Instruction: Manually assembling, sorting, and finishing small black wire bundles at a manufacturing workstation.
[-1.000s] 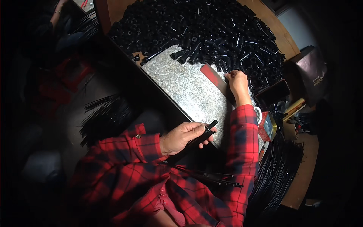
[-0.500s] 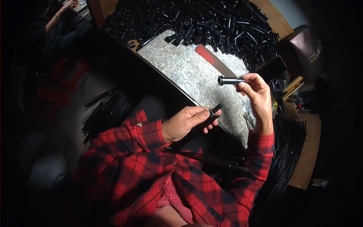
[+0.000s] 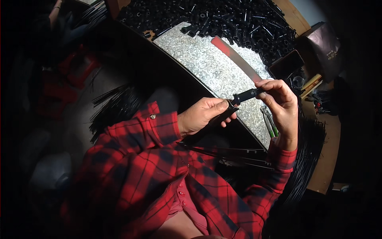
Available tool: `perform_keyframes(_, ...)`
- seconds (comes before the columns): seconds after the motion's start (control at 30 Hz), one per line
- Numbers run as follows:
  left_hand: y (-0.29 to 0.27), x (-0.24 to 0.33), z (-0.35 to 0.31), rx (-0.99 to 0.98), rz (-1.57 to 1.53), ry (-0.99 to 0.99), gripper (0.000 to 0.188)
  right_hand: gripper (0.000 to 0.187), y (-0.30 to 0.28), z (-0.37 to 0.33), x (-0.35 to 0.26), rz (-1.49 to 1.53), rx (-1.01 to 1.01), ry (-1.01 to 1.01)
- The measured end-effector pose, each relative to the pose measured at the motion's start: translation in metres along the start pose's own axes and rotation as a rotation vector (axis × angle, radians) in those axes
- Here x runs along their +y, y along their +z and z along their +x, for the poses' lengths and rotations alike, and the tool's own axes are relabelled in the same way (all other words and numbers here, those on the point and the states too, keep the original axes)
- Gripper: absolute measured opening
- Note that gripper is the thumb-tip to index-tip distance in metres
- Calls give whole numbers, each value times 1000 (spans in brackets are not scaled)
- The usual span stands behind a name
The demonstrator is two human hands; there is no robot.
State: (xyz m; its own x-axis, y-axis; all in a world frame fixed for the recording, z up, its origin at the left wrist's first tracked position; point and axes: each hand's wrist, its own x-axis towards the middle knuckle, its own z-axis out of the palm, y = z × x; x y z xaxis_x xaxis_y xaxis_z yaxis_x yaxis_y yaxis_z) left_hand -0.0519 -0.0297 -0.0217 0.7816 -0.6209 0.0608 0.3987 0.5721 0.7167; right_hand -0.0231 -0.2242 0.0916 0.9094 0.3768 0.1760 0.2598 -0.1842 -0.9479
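My left hand (image 3: pixel 201 115) is closed round a dark, slender black piece (image 3: pixel 232 105), its thumb pressed on top. Most of that piece is hidden by the fingers, so its exact kind does not show. Thumb and fingertips of my right hand (image 3: pixel 284 105) pinch the far end of a short black tube (image 3: pixel 246 95) with a collar. The tube's collared end meets the tip of the left-hand piece; whether one sits inside the other I cannot tell. Both hands are over the front edge of a speckled grey tabletop (image 3: pixel 199 59).
Black tubular parts (image 3: pixel 238 24) lie heaped at the back. A flat metal strip (image 3: pixel 236 57) with a red end, green-handled pliers (image 3: pixel 269 121) and a phone (image 3: pixel 286 64) lie nearby. Thin black rods (image 3: pixel 308 159) are bundled at right, more (image 3: pixel 113 109) at left. Another person's arm (image 3: pixel 55 14) shows top left.
The tube in my right hand has tilted and come down to the left-hand piece, closing the gap between them. The whole view has shifted a little.
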Motion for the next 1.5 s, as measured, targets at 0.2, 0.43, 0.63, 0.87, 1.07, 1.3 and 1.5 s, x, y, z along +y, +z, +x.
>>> perform_keyframes(0.2, 2, -5, -1, 17, 43, 48, 32, 24, 35, -3, -3, -45, 35, 39)
perform_keyframes(0.43, 1, -4, -1, 45, 85, 44, 32, 24, 44, -2, 6, -180, 102, -27)
perform_keyframes(0.63, 3, -5, -1, 50, 96, 70, 32, 23, 42, 1, 0, -240, 10, -10)
perform_keyframes(0.87, 2, -5, 1, 60, 78, 86, 32, 27, 42, 0, 4, -80, -19, 93)
perform_keyframes(1.07, 1, -6, 1, 72, 61, 104, 33, 27, 47, -1, 4, -154, 16, 83)
perform_keyframes(1.3, 1, -3, 1, 84, 56, 94, 33, 29, 53, -2, 9, -43, 138, 70)
perform_keyframes(1.5, -7, -4, 2, 60, 45, 91, 35, 36, 55, -13, 17, -449, 113, -70)
